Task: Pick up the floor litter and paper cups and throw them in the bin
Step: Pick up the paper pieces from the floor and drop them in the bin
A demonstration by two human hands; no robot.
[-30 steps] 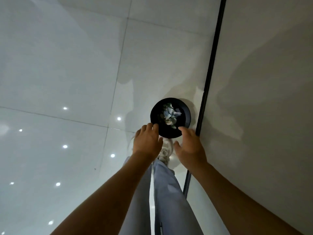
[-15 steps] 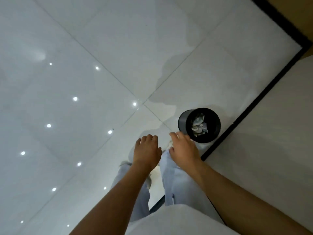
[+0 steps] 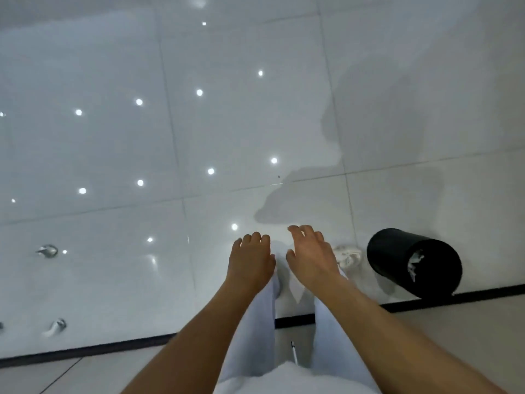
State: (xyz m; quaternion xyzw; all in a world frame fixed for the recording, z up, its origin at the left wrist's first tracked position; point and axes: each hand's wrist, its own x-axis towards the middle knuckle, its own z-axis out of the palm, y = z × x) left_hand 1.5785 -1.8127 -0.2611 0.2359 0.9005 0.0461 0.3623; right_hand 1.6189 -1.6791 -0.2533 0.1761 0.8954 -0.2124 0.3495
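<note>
Bin [image 3: 413,263] now sits further right as the view turned left, both hands, left [image 3: 251,258] and right [image 3: 311,255], loose-fingered and empty, likely because remaining litter [image 3: 48,250] lies far left on floor [image 3: 113,152].

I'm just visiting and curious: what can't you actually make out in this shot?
All in the head view:
- Two small shiny bits on the floor, one and another: too blurred to identify.
- Bin contents: only a pale crumpled patch shows; the wall hides the rest.
- Shoe: partly behind the right hand.
- Palm of the left hand: faces away.
</note>
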